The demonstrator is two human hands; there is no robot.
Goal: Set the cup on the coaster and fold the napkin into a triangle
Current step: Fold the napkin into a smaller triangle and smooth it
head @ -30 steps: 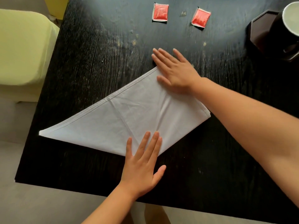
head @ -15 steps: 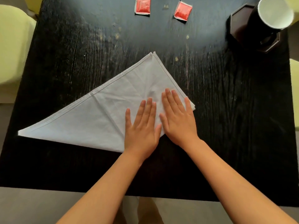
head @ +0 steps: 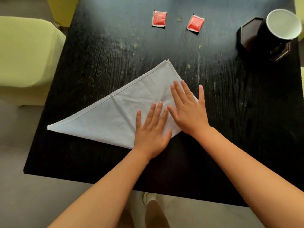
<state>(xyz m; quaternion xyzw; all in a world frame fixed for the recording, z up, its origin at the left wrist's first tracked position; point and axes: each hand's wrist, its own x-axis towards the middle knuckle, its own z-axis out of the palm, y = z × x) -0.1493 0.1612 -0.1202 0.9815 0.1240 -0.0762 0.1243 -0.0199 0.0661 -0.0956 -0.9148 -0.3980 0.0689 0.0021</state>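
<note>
pressing flat with straight fingers, the left hand and right hand lay on the creased white cloth napkin, a triangle on the dark wood-grain table.

Both hands, left and right, press flat on the triangular napkin; cup sits on coaster.

napkin: 1 | cup: 1 | coaster: 1 | red packets: 2 | hands: 2

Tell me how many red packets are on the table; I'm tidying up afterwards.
2: one red packet at the table's far edge, the other red packet just right of it, apart. None looks hidden.
</note>
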